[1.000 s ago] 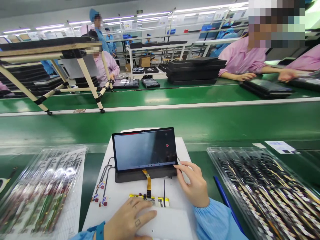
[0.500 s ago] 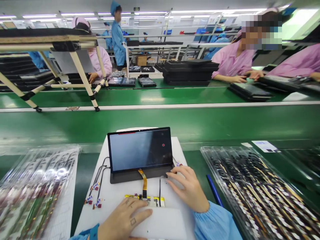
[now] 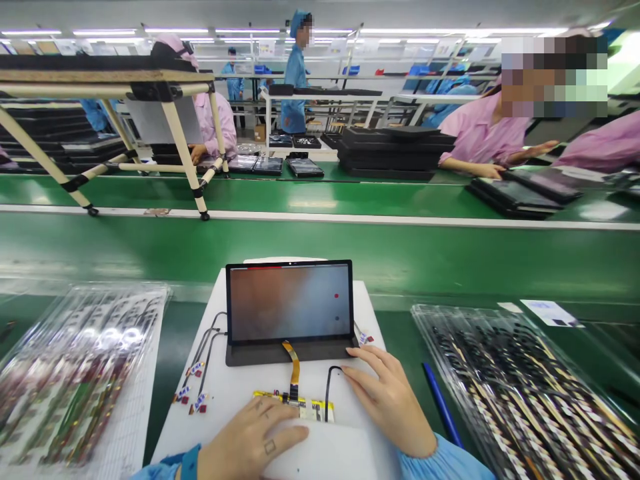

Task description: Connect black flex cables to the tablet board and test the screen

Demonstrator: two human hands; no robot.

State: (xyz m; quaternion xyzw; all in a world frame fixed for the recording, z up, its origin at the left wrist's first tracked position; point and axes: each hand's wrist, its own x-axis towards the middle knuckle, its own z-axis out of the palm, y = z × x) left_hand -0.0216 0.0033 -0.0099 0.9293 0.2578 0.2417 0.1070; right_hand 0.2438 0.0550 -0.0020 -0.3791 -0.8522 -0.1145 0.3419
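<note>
My left hand (image 3: pixel 255 437) lies flat on a white block (image 3: pixel 335 450), thumb apart from the fingers. Its fingertips rest by a small circuit board (image 3: pixel 316 408) edged in yellow; any contact under them is hidden. From the board an orange flat ribbon cable (image 3: pixel 295 365) runs up to a tablet-like screen (image 3: pixel 290 303), which shows a blurred brown and grey picture. My right hand (image 3: pixel 393 400) pinches the end of a thin black cable (image 3: pixel 329 393) that arches up from the board. Its upper finger reaches the dark base (image 3: pixel 250 355) under the screen.
Black cables with small modules (image 3: pixel 197 400) lie left on the white fixture (image 3: pixel 167 427). Clear trays of parts (image 3: pixel 80 373) (image 3: pixel 510 387) flank it, with a blue pen-like stick (image 3: pixel 443 403) at right. Across the green belt (image 3: pixel 320 243), co-workers sit by black stacks (image 3: pixel 395 153).
The screen picture has turned from grey to partly brown. My right hand has drawn slightly nearer with the cable end, which now arches more. A standing person behind has moved right.
</note>
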